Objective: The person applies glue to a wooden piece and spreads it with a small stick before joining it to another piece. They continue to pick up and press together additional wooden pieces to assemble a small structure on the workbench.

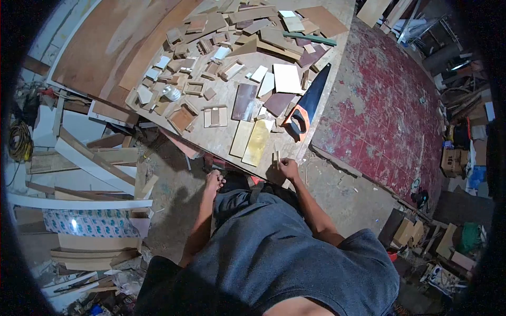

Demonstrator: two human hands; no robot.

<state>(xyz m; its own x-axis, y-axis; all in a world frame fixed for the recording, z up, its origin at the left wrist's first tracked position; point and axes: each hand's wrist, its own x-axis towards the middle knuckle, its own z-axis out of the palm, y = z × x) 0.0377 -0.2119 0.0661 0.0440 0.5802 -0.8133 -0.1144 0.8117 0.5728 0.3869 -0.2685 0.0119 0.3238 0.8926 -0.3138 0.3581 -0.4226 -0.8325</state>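
My right hand is at the near edge of the workbench, fingers closed on a small wood piece that stands up from the bench top. My left hand hangs just off the bench edge with its fingers curled together; whatever it may hold is too small to make out. Closest to the right hand lie a yellowish board and a paler wood strip. A handsaw with an orange and black handle rests along the bench's right side.
Small wooden boxes, one an open brown tray, crowd the bench's left part near a white round container. Offcuts pile up at the back. A red worn platform lies to the right. Boards are stacked at left.
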